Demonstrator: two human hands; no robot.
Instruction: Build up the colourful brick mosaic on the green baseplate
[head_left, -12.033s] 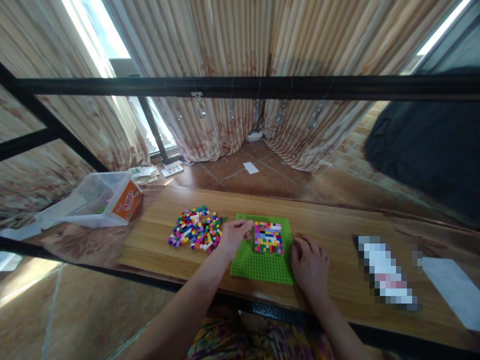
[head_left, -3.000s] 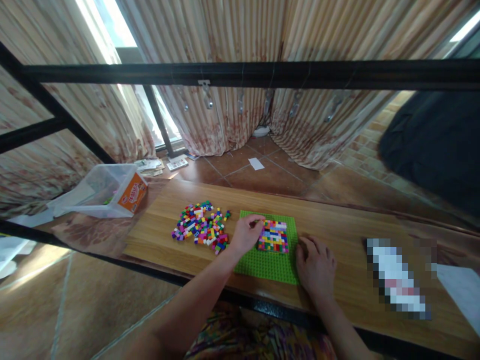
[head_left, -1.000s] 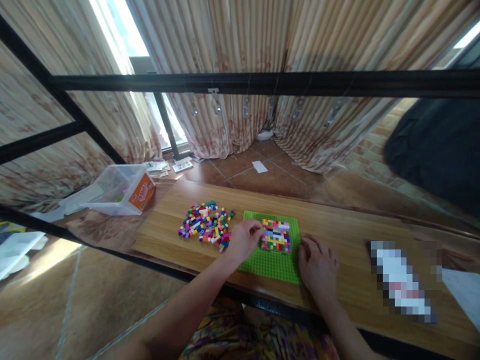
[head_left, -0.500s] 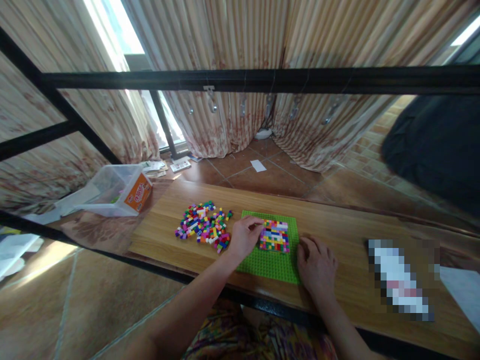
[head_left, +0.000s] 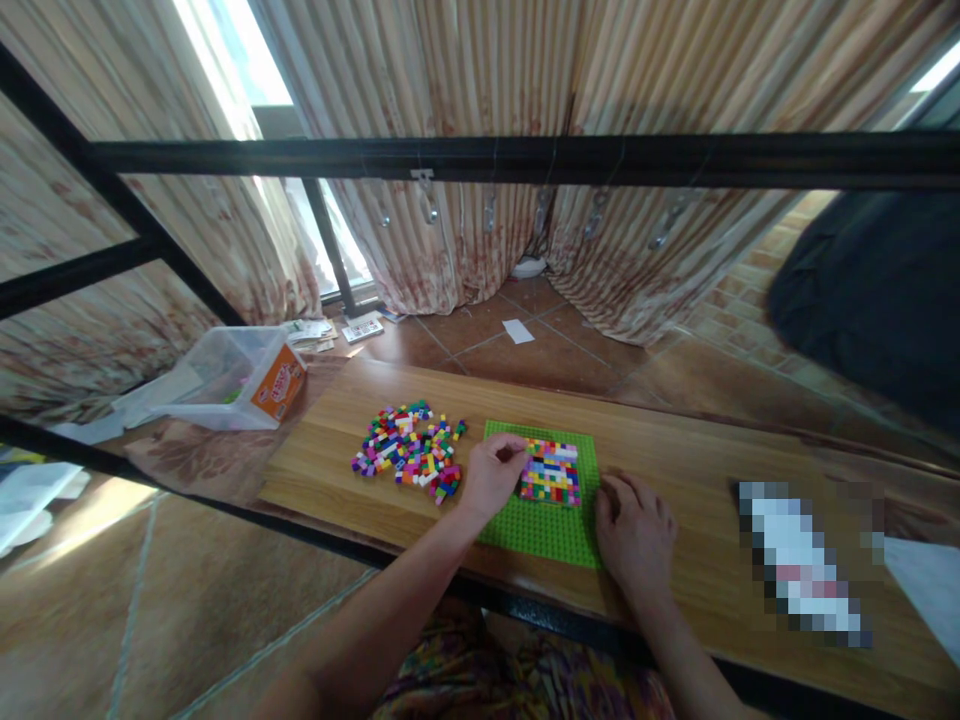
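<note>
A green studded baseplate (head_left: 536,540) lies on the wooden table, with a block of many-coloured toy bricks (head_left: 553,472) packed together on it. At the upper left corner of that block, my left hand (head_left: 495,472) has thumb and forefinger pinched together. Whatever sits between these fingertips is too small or hidden to make out. My right hand (head_left: 637,522) rests along the baseplate's right edge, fingers loosely bent and apart, holding nothing. Left of the baseplate spreads a loose pile of small coloured bricks (head_left: 409,450).
A clear plastic bin (head_left: 217,385) with an orange label stands beyond the table's left end. On the right of the table (head_left: 697,470) lies a pixelated object (head_left: 806,570), with a white sheet (head_left: 926,580) near it. A black metal bar (head_left: 480,158) crosses in front of the curtains.
Both hands keep nearly the same places, the left still pinched at the brick block's corner. The whole view has shifted very slightly.
</note>
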